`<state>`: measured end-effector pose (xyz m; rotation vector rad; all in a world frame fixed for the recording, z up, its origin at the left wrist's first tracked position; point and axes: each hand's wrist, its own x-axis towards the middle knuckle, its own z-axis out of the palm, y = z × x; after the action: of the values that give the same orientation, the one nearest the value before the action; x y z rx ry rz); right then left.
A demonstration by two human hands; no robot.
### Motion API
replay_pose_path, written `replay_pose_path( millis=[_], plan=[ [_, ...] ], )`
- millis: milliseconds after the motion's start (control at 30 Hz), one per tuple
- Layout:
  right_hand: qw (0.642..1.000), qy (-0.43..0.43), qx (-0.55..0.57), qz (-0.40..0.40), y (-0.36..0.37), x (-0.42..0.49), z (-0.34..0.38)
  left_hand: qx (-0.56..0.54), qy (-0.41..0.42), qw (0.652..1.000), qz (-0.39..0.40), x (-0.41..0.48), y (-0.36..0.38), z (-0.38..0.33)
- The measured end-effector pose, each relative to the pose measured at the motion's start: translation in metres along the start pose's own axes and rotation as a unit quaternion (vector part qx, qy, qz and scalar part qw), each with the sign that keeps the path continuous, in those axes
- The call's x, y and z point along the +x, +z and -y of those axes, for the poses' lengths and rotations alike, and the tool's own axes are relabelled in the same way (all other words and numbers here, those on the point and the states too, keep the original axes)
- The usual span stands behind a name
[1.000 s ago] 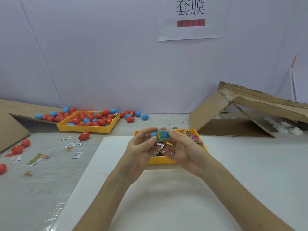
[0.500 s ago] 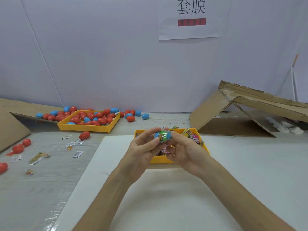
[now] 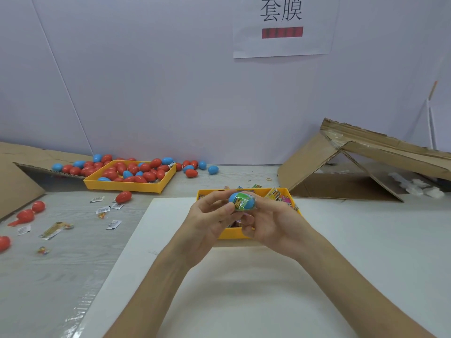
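A blue plastic egg (image 3: 242,201) with a green and yellow printed film sleeve round it is held up between both hands. My left hand (image 3: 210,220) pinches its left end with thumb and fingers. My right hand (image 3: 271,223) grips its right side, fingers curled under it. Both hands hover over a small yellow tray (image 3: 231,234) of colourful film sleeves, which they partly hide.
A larger yellow tray (image 3: 127,185) of red and blue eggs sits at the back left, with loose eggs (image 3: 123,196) and small sleeves (image 3: 113,224) scattered on the grey table. A white board (image 3: 244,289) lies under my arms. Cardboard boxes (image 3: 366,164) stand right and left.
The egg has been turned between my fingers and the film sleeve now covers more of it. Both hands have stayed over the small tray.
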<state>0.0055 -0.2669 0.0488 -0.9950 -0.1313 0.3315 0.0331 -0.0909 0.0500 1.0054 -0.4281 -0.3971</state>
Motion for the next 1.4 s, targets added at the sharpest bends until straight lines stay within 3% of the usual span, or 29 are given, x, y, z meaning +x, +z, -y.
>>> replay_pose_path(
  millis=[267,567,1133,1233,1400],
  plan=[
    [0.999,0.018,0.048,0.007,-0.001,0.0,0.0,-0.005,-0.023,1.0,0.003,-0.001,0.0,0.001],
    [0.999,-0.015,-0.027,0.031,-0.002,0.001,-0.003,0.007,-0.029,0.998,0.057,-0.003,0.0,-0.001],
    [0.999,0.04,0.032,0.015,-0.006,0.001,0.0,0.053,-0.041,0.997,0.029,-0.002,-0.006,0.001],
    [0.999,0.031,0.012,-0.015,-0.001,0.002,-0.004,0.041,-0.038,0.998,0.024,-0.002,-0.003,0.002],
    [0.988,-0.027,-0.01,-0.149,0.005,0.009,-0.007,0.002,-0.048,0.999,0.015,0.001,0.002,0.007]
  ],
)
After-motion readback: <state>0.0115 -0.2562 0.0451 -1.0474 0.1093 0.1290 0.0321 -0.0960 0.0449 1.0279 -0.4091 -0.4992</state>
